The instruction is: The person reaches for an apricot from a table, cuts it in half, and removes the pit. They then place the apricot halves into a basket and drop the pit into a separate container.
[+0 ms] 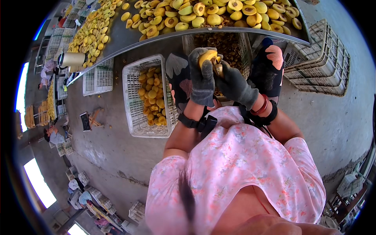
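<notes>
In front of my lap, my left hand, in a dark grey glove, grips a yellow halved stone fruit. My right hand, gloved alike, meets it from the right and is closed around a small tool with a pale end. The tool's tip is against the fruit's side; its exact shape is hidden by the fingers. Beneath both hands, between my knees, a plastic crate holds brown pits and scraps. By my left leg a white plastic crate contains peeled-looking yellow fruit halves.
A metal-edged table ahead carries heaps of fruit halves. On its left part stands a metal canister. Stacked crates stand at right, another crate and a low stool at left. Several people work farther off.
</notes>
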The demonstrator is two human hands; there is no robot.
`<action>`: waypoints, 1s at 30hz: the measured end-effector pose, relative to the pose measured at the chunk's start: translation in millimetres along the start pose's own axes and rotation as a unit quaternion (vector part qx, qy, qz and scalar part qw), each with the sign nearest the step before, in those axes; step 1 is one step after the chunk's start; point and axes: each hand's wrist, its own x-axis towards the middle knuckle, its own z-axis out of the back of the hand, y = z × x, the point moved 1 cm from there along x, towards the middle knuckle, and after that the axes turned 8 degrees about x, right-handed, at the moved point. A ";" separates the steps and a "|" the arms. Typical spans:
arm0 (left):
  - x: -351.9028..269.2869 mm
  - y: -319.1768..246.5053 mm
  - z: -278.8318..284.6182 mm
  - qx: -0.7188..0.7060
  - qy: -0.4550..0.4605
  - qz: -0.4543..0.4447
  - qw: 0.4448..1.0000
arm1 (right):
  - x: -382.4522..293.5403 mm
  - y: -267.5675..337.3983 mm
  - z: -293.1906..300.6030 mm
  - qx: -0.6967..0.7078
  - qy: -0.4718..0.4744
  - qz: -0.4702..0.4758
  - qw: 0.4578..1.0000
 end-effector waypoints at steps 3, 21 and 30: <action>-0.6 -1.0 3.8 0.032 0.004 0.000 0.999 | 2.6 -5.1 -0.7 0.090 0.034 0.001 0.995; 11.0 -12.0 -5.0 -0.004 -0.012 -0.030 0.999 | 8.8 16.9 -0.4 -0.013 -0.038 0.029 0.999; 16.6 -29.6 -10.3 0.000 0.026 -0.078 0.997 | 12.2 26.9 7.6 0.026 -0.043 0.117 0.992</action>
